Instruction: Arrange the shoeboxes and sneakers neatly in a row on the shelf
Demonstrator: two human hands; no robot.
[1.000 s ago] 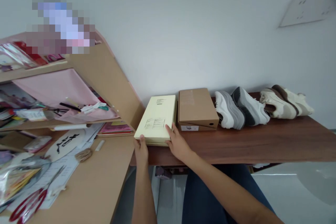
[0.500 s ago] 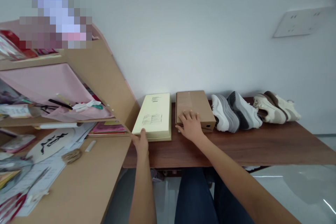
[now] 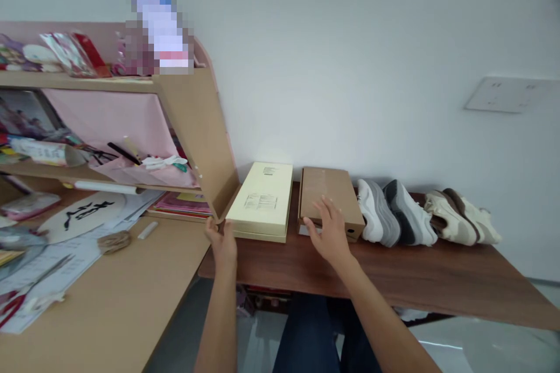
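Observation:
A pale yellow shoebox [image 3: 262, 198] with printed text on its lid lies near the bookcase side. At its front left corner is my left hand [image 3: 223, 247], thumb and fingers apart, close to the box edge; whether it touches is hard to tell. To the right lies a brown cardboard shoebox [image 3: 328, 183]. My right hand [image 3: 330, 230] is at its front edge with fingers spread, covering part of the lid; contact is unclear. Beside that box stand a pair of grey and white sneakers [image 3: 378, 213] and a pair of cream sneakers [image 3: 455, 215].
A dark wooden table [image 3: 394, 274] along the wall carries the boxes and shoes. At left, a tan desk [image 3: 144, 280] with a bookcase [image 3: 188, 128] holds papers, scissors [image 3: 30, 291] and stationery. A socket plate [image 3: 503, 94] is on the wall.
The view has shifted left and up. My left hand has moved off the yellow box's lid toward its left corner. My right hand has drawn back toward the brown box's front edge.

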